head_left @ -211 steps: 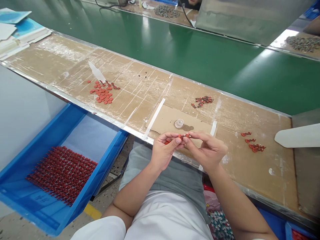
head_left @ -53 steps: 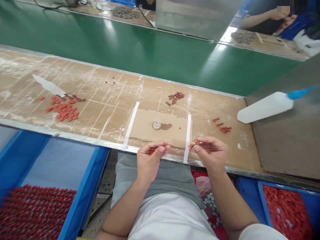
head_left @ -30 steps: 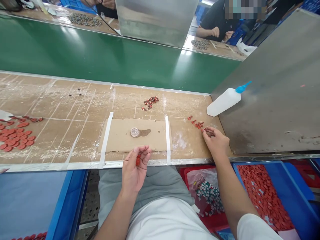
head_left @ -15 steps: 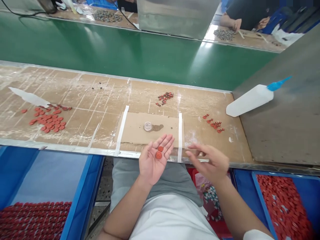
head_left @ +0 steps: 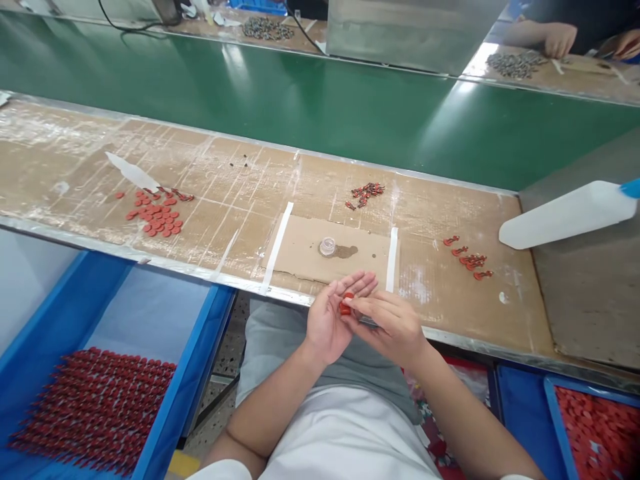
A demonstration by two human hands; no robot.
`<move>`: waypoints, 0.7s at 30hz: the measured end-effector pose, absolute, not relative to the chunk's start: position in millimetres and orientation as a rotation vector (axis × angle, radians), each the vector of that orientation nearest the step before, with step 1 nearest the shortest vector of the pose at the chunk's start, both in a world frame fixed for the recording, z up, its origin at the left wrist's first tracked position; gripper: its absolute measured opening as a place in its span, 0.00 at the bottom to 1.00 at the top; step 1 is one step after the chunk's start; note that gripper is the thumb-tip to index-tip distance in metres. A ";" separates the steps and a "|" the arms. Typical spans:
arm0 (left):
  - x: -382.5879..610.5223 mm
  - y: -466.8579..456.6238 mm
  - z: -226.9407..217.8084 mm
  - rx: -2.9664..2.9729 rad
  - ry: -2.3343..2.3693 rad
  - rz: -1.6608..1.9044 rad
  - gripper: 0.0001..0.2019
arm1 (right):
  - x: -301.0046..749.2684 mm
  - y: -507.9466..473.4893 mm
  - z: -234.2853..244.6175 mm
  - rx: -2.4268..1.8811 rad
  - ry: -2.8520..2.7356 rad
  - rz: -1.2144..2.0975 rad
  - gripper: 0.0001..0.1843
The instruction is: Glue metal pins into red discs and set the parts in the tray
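Observation:
My left hand [head_left: 327, 320] lies palm up at the bench's near edge, fingers spread, with small red discs [head_left: 345, 307] resting on it. My right hand [head_left: 390, 323] reaches across and its fingertips pinch at those discs. Just beyond the hands a taped cardboard patch [head_left: 305, 250] carries a small clear cap [head_left: 327, 246] beside a dark stain. A pile of loose red discs [head_left: 156, 217] lies to the left on the bench. Small red-and-dark assembled pieces sit in a far cluster [head_left: 365, 195] and a right-hand row [head_left: 467, 257].
A white squeeze bottle [head_left: 565, 215] lies at the right on a grey panel. A green conveyor belt [head_left: 320, 107] runs behind the bench. Blue bins of red parts sit below, one left [head_left: 95, 400] and one right [head_left: 595, 427]. Another person's hands [head_left: 557, 41] work across the belt.
My right hand set a piece down by the right-hand row, then came back left to my opened left palm, where its fingers now touch the red discs.

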State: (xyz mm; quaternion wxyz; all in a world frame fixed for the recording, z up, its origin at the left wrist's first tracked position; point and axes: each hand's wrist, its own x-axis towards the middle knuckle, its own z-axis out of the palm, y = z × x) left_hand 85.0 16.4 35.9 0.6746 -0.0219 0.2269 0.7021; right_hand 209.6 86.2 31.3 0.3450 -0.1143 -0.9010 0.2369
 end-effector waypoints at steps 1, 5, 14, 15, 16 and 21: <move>85.1 16.2 36.2 -0.057 0.498 1.582 0.22 | 209.3 86.2 31.1 -0.293 -2.320 0.613 0.23; 84.7 15.8 37.2 -0.104 0.435 1.580 0.22 | 212.6 85.4 31.7 -0.369 -2.210 0.689 0.24; 83.2 16.3 34.6 -0.167 0.389 1.552 0.19 | 216.3 78.6 32.2 -0.998 -1.450 1.536 0.08; 83.6 16.5 34.1 -0.169 0.390 1.556 0.19 | 215.8 78.9 31.8 -1.028 -1.367 1.577 0.08; 84.1 16.7 33.5 -0.163 0.401 1.567 0.18 | 215.3 79.1 31.1 -1.048 -1.289 1.612 0.07; 87.0 16.2 26.8 -0.038 0.583 1.633 0.12 | 212.7 76.5 27.1 -1.045 -0.969 1.793 0.09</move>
